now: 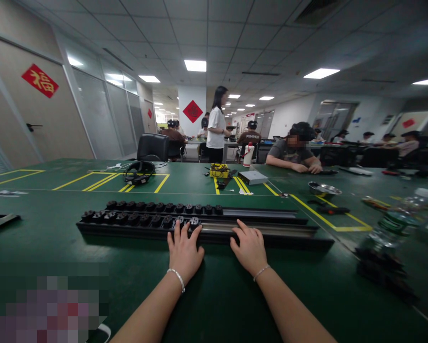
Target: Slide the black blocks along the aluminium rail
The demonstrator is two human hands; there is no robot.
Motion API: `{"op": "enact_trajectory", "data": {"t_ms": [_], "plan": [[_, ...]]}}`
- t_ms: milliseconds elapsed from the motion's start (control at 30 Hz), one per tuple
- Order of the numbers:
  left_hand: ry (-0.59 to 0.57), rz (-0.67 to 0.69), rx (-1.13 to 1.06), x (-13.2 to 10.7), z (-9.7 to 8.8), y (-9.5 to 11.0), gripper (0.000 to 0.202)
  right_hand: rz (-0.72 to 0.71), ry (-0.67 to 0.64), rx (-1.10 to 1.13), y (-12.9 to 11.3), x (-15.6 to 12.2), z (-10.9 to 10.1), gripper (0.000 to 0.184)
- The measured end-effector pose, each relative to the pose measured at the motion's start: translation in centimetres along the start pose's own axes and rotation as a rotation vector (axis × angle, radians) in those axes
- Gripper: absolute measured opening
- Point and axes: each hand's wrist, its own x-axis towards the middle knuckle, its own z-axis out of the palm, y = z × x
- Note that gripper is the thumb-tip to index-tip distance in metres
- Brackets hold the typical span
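Two long black power tracks lie side by side across the green table, each with a row of round black socket modules along its left part. My left hand [185, 255] rests at the near track [288, 240], fingers spread. Its fingertips touch the last socket modules [194, 221] of that row. To the right, my right hand [249, 247] lies over the near track's front edge, fingers apart, beside its bare metallic channel [217, 228]. Behind it, the far track [260, 212] also has a bare right part. Neither hand is wrapped round anything.
A plastic bottle [395, 221] and dark parts stand at the right, near a metal bowl [324, 189]. Farther back are a headset [139, 172], a yellow box [219, 170], a grey box [252, 177] and a white bottle [248, 155]. A seated person [294, 152] leans on the table.
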Motion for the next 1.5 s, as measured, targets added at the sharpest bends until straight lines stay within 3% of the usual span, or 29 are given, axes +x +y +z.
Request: {"op": "enact_trajectory", "data": {"t_ms": [267,1500], "plan": [[-0.011,0.005,0.031,-0.12,0.66,0.11,0.065,0.017,0.018,0.018,-0.08,-0.03,0.23,0.029],[0.029,0.018,-0.004,0.00,0.72,-0.23,0.057,0.010,0.000,0.045,0.03,-0.24,0.36,0.032]]}}
